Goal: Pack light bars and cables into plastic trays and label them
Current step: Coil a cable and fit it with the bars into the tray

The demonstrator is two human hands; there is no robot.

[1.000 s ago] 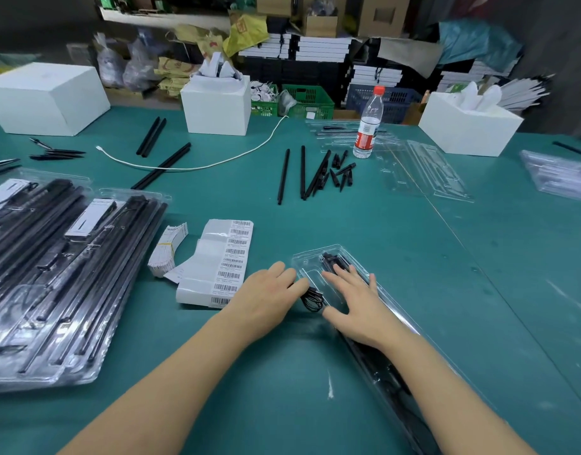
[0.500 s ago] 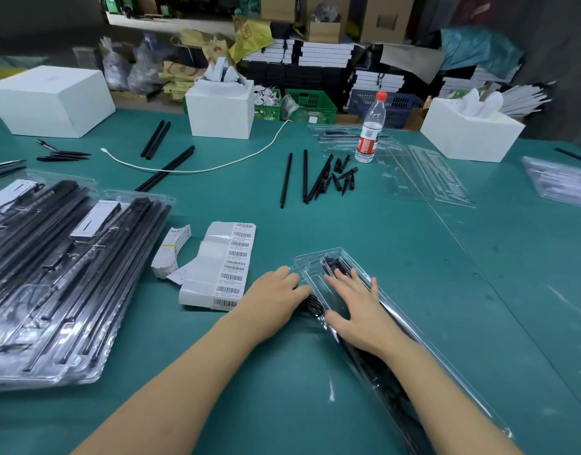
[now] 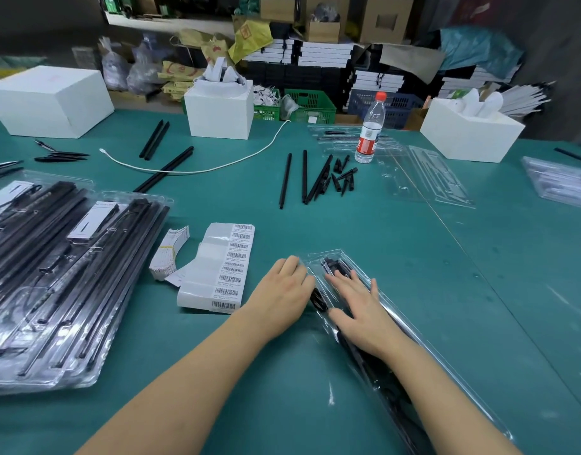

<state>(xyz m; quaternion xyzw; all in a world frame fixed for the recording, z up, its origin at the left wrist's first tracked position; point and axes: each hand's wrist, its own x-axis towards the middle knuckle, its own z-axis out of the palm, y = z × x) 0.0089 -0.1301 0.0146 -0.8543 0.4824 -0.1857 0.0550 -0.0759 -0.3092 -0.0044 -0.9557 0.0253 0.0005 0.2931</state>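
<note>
A long clear plastic tray (image 3: 446, 366) lies slanted on the green table, running from the middle toward the lower right. Black light bars and small black parts (image 3: 333, 265) sit inside it. My right hand (image 3: 358, 307) lies flat on top of the tray with its fingers spread and presses down. My left hand (image 3: 281, 290) rests with bent fingers against the tray's upper left edge. A coiled black cable (image 3: 317, 298) shows between the two hands at that edge. The left fingertips are hidden.
A barcode label sheet (image 3: 228, 267) and a bundle of small tags (image 3: 171, 251) lie left of my hands. Packed trays (image 3: 52, 274) fill the left side. Loose black bars (image 3: 304, 177), a water bottle (image 3: 369, 129), empty clear trays (image 3: 427, 174) and white boxes (image 3: 220, 106) stand farther back.
Both hands stay on the tray in almost the same place. The view has shifted slightly; nothing was picked up or let go.
</note>
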